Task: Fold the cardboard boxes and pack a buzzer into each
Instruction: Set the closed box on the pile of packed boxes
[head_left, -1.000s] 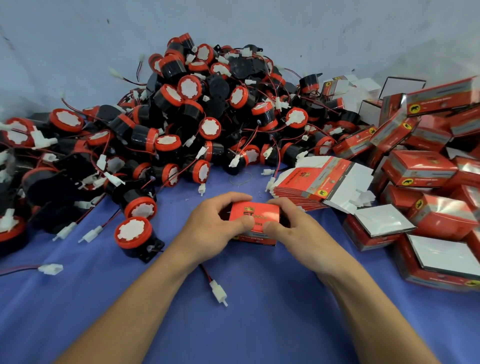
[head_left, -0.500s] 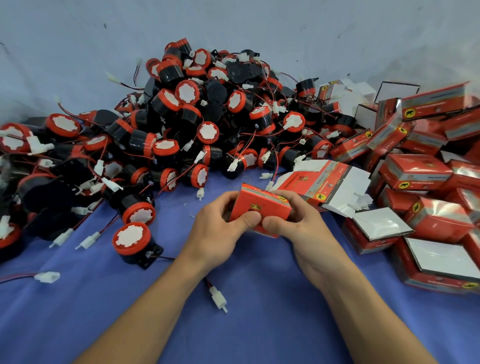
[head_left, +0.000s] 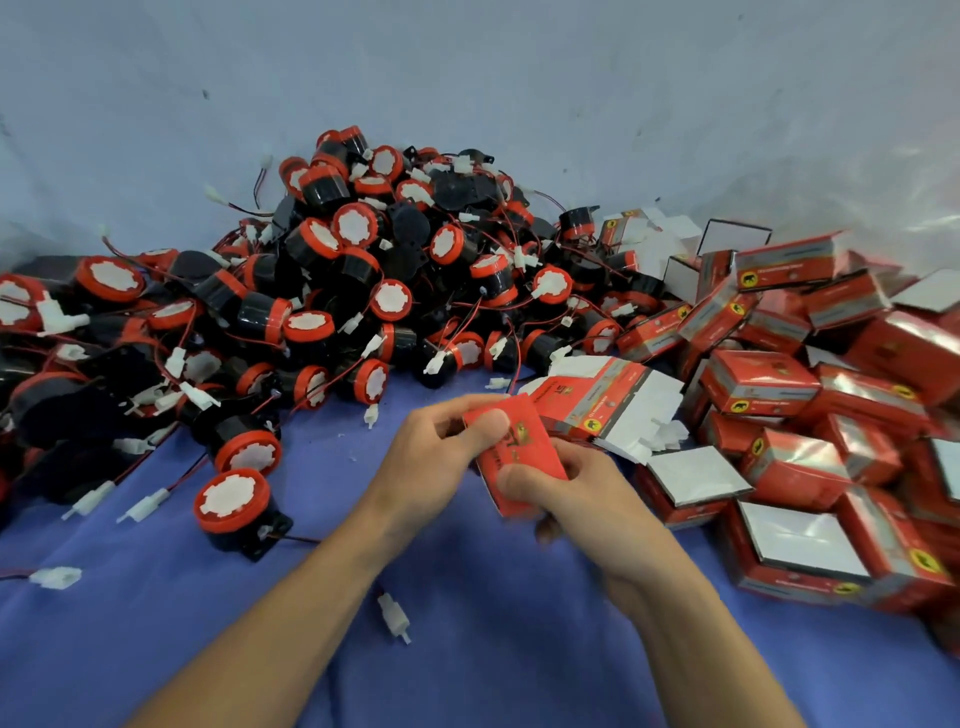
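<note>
Between left hand (head_left: 431, 457) and right hand (head_left: 587, 499), just above the table (head_left: 467, 649): box (head_left: 519, 447), tilted, top corner pinched by the left, lower part gripped by the right. Buzzers (head_left: 337, 270) heaped beyond, leftward. Liable to crease or pop open under uneven squeeze.

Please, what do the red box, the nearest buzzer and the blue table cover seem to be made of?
Red box: thin printed card, glossy; boxes beside it show glare and white inner flaps. Buzzer: likely moulded plastic, black body, red rim, smooth. Table cover: probably cloth, matte, no glare.
</note>
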